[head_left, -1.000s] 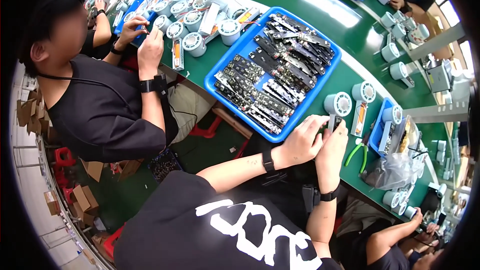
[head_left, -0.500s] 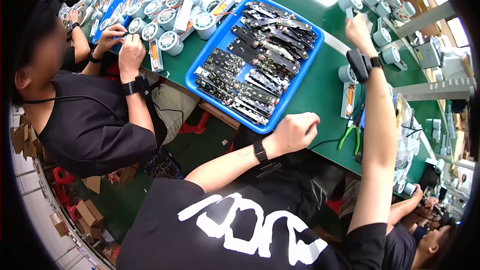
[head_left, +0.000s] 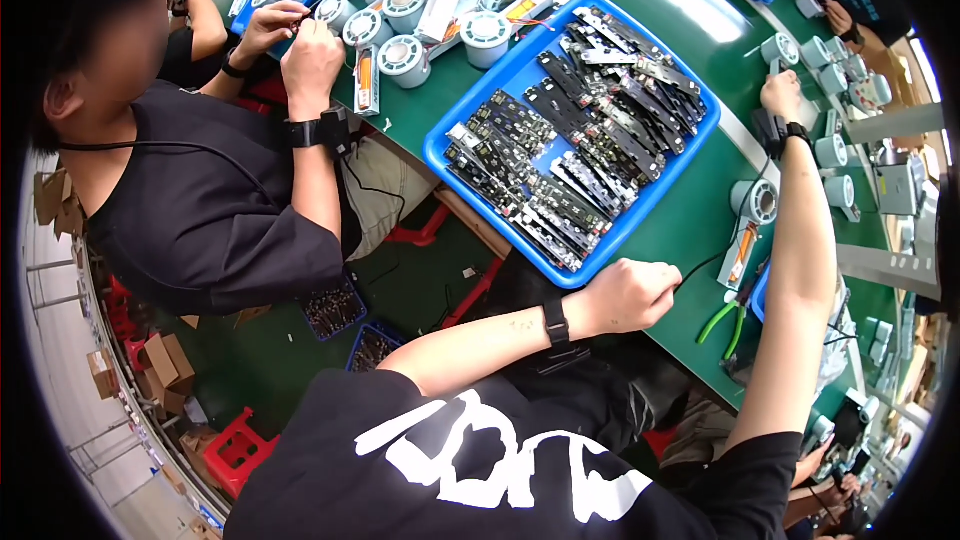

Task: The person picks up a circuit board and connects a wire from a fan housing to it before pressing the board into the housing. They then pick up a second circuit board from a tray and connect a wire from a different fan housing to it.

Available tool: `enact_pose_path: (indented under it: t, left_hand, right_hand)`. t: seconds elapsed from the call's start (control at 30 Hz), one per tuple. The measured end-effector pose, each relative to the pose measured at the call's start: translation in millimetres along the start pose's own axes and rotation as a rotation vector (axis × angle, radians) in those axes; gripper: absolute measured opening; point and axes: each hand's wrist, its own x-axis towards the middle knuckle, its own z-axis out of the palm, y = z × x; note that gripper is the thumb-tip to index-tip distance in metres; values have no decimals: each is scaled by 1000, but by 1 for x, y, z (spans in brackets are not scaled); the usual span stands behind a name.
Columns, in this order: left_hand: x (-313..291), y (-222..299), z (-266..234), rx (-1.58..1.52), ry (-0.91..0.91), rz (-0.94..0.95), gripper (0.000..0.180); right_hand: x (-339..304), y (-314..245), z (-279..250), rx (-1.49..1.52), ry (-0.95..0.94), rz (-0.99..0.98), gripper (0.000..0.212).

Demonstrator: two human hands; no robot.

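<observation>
My left hand (head_left: 630, 297) is at the near table edge, beside the lower right corner of a blue tray (head_left: 440, 150). Its fingers are curled closed, and whatever they may hold is hidden. A thin black cable (head_left: 703, 267) runs up from beside the fingertips. Far to the right, my right hand (head_left: 782, 95) is closed at a white cylindrical housing (head_left: 780, 50), seemingly gripping its small grey tab. The tray is heaped with narrow black circuit-board strips (head_left: 600, 130). Between my arms stands another white housing (head_left: 755, 202) with an orange-and-white strip (head_left: 740, 255) beside it.
Green-handled pliers (head_left: 722, 325) lie on the green table near my right forearm. More white housings crowd the far left (head_left: 403, 60) and far right (head_left: 832, 60). A co-worker (head_left: 200, 190) sits at my left, and another person's hand (head_left: 840, 18) is across the table.
The whole view has shifted, so tray and table lie farther right and lower. My left hand has dropped slightly toward the table edge. My right hand stays at the white housing.
</observation>
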Motion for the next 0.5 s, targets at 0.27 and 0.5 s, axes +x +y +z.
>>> enact_pose_path:
  t: [0.27,0.5]
  left_hand:
    - [-2,3,-1,21,-19,-2,6]
    - [-7,-1,1,7,-5,-11,6]
  right_hand:
    - [-4,19,-2,-95,22,28,61]
    - [-22,-35,-73,-125,18,209,75]
